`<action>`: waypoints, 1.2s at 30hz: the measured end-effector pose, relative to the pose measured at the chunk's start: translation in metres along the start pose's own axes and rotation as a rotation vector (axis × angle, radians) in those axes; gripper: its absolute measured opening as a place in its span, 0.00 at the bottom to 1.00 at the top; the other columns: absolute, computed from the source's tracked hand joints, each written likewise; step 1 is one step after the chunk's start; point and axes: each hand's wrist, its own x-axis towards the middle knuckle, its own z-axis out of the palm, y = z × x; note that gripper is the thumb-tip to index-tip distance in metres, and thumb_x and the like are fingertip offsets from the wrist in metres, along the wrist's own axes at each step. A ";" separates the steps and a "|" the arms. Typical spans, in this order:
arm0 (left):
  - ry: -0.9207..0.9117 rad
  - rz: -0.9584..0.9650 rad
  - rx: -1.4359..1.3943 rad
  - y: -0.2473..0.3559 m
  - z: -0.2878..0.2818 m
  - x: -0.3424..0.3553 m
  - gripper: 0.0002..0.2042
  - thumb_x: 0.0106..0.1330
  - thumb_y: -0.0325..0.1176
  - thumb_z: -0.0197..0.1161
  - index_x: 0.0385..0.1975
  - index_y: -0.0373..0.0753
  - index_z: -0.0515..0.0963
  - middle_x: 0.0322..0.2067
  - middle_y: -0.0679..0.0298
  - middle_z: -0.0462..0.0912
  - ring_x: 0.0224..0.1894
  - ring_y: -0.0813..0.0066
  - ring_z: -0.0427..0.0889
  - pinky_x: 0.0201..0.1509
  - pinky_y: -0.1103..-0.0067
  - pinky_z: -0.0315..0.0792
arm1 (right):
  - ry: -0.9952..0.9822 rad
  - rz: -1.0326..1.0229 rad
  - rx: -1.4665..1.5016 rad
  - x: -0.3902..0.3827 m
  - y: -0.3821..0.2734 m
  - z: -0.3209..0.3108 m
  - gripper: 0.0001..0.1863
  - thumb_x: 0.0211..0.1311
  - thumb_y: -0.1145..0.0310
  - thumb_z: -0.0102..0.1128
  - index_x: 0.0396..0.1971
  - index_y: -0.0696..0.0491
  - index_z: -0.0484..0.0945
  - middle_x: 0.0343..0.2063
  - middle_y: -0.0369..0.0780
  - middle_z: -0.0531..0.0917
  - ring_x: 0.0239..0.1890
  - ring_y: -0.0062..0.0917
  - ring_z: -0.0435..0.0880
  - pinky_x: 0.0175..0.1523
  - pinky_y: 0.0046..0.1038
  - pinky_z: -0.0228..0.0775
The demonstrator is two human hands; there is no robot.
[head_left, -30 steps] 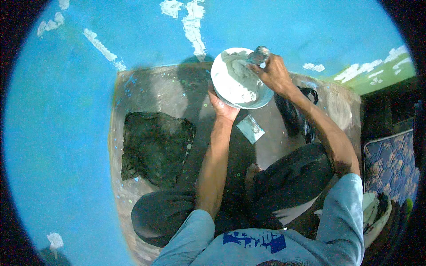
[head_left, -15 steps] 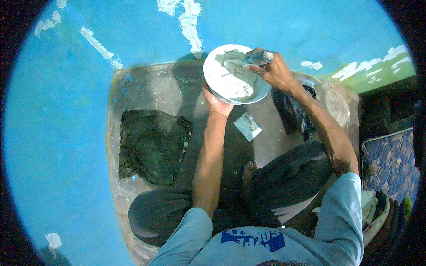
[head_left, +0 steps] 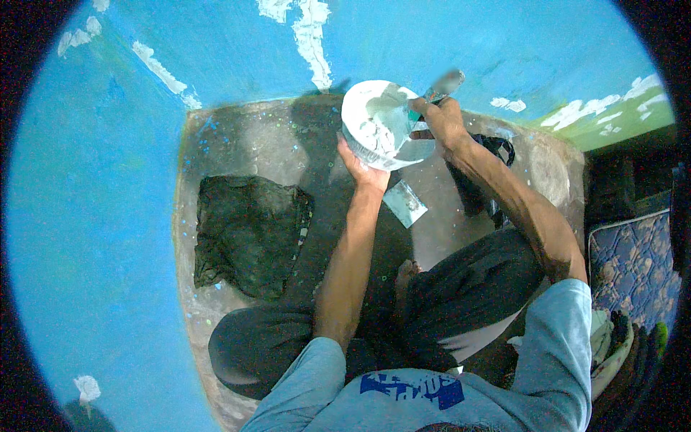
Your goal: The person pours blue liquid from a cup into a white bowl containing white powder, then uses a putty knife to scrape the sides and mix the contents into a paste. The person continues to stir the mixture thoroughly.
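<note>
A white plastic bowl [head_left: 350, 115] is held up off the floor in front of me, tilted toward the right. White paste [head_left: 376, 137] coats its bottom and inner wall. My left hand [head_left: 363, 169] grips the bowl from below on its near left side. At the bowl's right rim, my right hand [head_left: 443, 124] is closed round the handle of what looks like a putty knife [head_left: 449, 83]. The handle's end points up and away, and a green part shows by the fingers. The blade's tip cannot be made out clearly.
A dark cloth [head_left: 248, 234] lies on the floor at left. Below the bowl is a small pale packet [head_left: 406, 204]; a black plastic bag [head_left: 498, 150] sits to the right. Blue walls [head_left: 93, 216] with white patches meet the floor. A patterned mattress [head_left: 633, 266] stands at far right.
The bowl has shifted slightly right and tipped over toward my right hand. My right hand has turned, so the tool's handle now points more upward at the bowl's right rim.
</note>
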 end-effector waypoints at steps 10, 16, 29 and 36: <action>-0.081 -0.108 -0.109 0.006 0.014 -0.008 0.31 0.63 0.58 0.45 0.58 0.43 0.67 0.55 0.61 0.72 0.57 0.58 0.70 0.60 0.59 0.65 | -0.286 -0.749 -0.737 -0.018 -0.020 -0.010 0.20 0.53 0.56 0.65 0.32 0.62 0.81 0.25 0.52 0.82 0.28 0.40 0.83 0.36 0.38 0.74; -0.129 -0.128 -0.113 0.018 0.026 0.000 0.30 0.62 0.56 0.49 0.58 0.42 0.67 0.55 0.60 0.72 0.57 0.59 0.70 0.60 0.61 0.66 | -0.293 -0.536 -0.692 -0.026 -0.043 -0.010 0.19 0.53 0.57 0.65 0.37 0.59 0.81 0.31 0.53 0.82 0.34 0.42 0.83 0.40 0.38 0.73; -0.107 -0.175 -0.118 0.023 0.022 -0.003 0.29 0.63 0.56 0.47 0.58 0.43 0.68 0.54 0.60 0.73 0.56 0.57 0.71 0.59 0.60 0.67 | -0.269 -0.488 -0.695 -0.008 -0.035 -0.015 0.21 0.53 0.54 0.65 0.36 0.58 0.81 0.29 0.51 0.83 0.30 0.38 0.83 0.39 0.37 0.74; -0.108 -0.120 -0.093 0.023 0.012 -0.005 0.30 0.63 0.56 0.48 0.59 0.42 0.66 0.55 0.57 0.72 0.56 0.57 0.71 0.59 0.59 0.67 | -0.291 -0.523 -0.673 -0.030 -0.048 -0.011 0.21 0.52 0.54 0.65 0.34 0.59 0.81 0.29 0.51 0.83 0.31 0.38 0.83 0.39 0.37 0.74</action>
